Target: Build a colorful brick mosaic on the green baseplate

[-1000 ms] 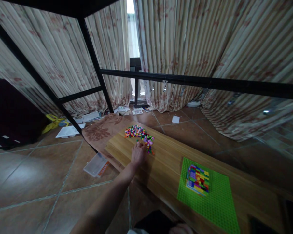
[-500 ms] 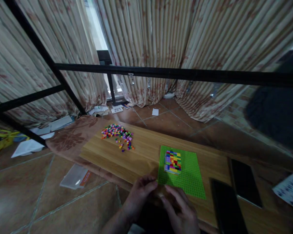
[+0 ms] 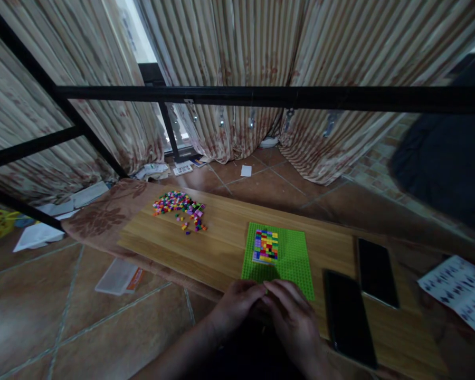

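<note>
"What's on the wood-grained counter [image 3: 224, 237]?"
"A studded green baseplate [image 3: 295, 258] bearing a blocky build of glossy bricks [image 3: 266, 245], and a knobbly heap of loose bricks [image 3: 176, 202] farther left."
"How are the left hand [image 3: 237, 303] and right hand [image 3: 295, 319]?"
"Fingers curled, tips together by the baseplate's near edge; I can't tell what's pinched."
"Changed?"
"A second ago, the left was at the heap."

Baseplate [image 3: 295, 258], lower ctr-right: bright grn w/ regular stud grid; brick block [image 3: 266, 245] on it mixes red, yel, purple, blu & grn. Loose brick pile [image 3: 176, 203], left of ctr, is multicol. on lt-brn wood-grain bench [image 3: 221, 237]. Curtains [image 3: 229, 47] up top: cream w/ vert. stripes & reddish blotches.
</note>
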Demonstrator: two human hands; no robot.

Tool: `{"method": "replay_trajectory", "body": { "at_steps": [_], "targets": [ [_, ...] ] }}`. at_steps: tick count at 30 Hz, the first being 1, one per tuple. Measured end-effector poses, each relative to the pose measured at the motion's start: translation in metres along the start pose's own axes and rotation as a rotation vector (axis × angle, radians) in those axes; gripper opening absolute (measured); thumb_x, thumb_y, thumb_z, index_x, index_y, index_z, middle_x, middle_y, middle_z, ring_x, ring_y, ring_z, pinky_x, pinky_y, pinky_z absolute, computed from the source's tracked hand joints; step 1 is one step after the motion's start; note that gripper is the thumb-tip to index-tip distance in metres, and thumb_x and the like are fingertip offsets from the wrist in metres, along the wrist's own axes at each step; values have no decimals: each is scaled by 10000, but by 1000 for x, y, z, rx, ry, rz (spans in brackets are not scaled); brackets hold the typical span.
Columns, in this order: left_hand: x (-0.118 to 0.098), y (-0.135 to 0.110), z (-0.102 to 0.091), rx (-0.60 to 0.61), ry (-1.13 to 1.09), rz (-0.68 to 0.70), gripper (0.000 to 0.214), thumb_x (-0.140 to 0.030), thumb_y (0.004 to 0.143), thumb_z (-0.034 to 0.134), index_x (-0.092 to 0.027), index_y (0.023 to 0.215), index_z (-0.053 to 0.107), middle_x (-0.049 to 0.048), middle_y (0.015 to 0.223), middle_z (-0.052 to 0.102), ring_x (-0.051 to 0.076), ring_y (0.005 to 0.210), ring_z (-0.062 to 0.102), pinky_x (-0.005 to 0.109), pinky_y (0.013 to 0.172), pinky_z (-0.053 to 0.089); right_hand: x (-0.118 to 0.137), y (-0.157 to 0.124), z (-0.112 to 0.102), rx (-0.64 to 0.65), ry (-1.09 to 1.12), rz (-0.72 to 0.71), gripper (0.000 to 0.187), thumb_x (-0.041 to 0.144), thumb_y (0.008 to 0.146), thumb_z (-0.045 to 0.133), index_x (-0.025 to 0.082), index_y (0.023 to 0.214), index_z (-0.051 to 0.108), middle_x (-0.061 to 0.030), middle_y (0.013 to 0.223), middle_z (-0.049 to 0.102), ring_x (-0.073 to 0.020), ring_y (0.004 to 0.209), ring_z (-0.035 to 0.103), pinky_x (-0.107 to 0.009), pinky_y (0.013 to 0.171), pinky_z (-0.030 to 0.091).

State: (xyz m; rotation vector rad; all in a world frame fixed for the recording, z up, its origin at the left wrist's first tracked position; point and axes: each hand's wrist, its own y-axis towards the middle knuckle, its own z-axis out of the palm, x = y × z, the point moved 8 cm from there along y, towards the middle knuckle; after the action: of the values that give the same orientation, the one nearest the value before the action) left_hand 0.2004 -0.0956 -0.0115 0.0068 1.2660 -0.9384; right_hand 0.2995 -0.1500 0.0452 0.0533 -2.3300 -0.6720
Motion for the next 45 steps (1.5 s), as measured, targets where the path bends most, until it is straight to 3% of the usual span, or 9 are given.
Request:
{"method": "replay_trajectory", "body": {
  "at_steps": [7, 11, 14, 17, 20, 24, 35, 45],
  "targets": [
    [-30, 6, -4, -99, 405, 246, 383, -482, 795, 574, -166, 580, 555, -38, 548, 412, 107, 568, 384, 239, 547, 293, -9, 14, -7, 48, 16, 29, 195, 314, 910, 563, 239, 1057, 668, -59, 986, 683, -182, 905, 647, -315, 776, 554],
    [-38, 11, 1, -36, 435, 287, 391, -483, 810, 559, -174, 576, 516, -49, 545, 355, 96, 544, 331, 233, 518, 264, -14, 21, -8, 94, 101, 76, 180, 328, 911, 555, 247, 1018, 675, -49, 964, 676, -172, 887, 650, -289, 758, 543],
    [-43, 15, 2, -26, 423, 307, 359, -449, 834, 529, -169, 610, 551, -41, 563, 414, 100, 559, 379, 227, 536, 303, -24, 30, -8, 91, 140, 141, 177, 360, 895, 576, 244, 983, 676, -40, 958, 664, -170, 883, 644, -286, 763, 529],
    [-53, 21, -11, -143, 411, 345, 312, -415, 847, 508, -160, 706, 619, -22, 625, 516, 113, 615, 463, 224, 593, 368, -36, 45, -9, 16, 78, 169, 174, 371, 877, 600, 236, 943, 687, -43, 954, 654, -186, 897, 623, -319, 791, 507],
    [-60, 31, -34, -310, 419, 358, 277, -398, 832, 526, -154, 748, 625, -31, 601, 510, 106, 572, 450, 223, 566, 360, -41, 62, -5, -39, -34, 128, 179, 369, 872, 603, 230, 931, 699, -50, 952, 651, -205, 915, 591, -350, 818, 478],
    [-68, 49, -49, -356, 402, 423, 234, -358, 814, 538, -147, 774, 632, -7, 666, 580, 116, 624, 508, 222, 604, 391, -42, 74, 11, -14, -160, 46, 192, 357, 886, 574, 228, 941, 704, -58, 974, 647, -224, 939, 556, -369, 830, 445],
    [-66, 82, -41, -262, 445, 383, 221, -304, 730, 663, -141, 879, 679, 21, 781, 685, 131, 685, 606, 217, 631, 469, -46, 72, 21, -18, -282, 20, 230, 338, 891, 540, 252, 1016, 712, -67, 1003, 622, -235, 948, 521, -378, 802, 419],
    [-66, 89, -40, -352, 622, 344, 174, -242, 712, 643, -147, 850, 691, 20, 766, 695, 143, 686, 622, 225, 619, 466, -43, 68, 21, -60, -296, 32, 266, 337, 907, 506, 247, 1064, 701, -68, 1082, 622, -234, 951, 508, -382, 813, 408]
  ]
}}
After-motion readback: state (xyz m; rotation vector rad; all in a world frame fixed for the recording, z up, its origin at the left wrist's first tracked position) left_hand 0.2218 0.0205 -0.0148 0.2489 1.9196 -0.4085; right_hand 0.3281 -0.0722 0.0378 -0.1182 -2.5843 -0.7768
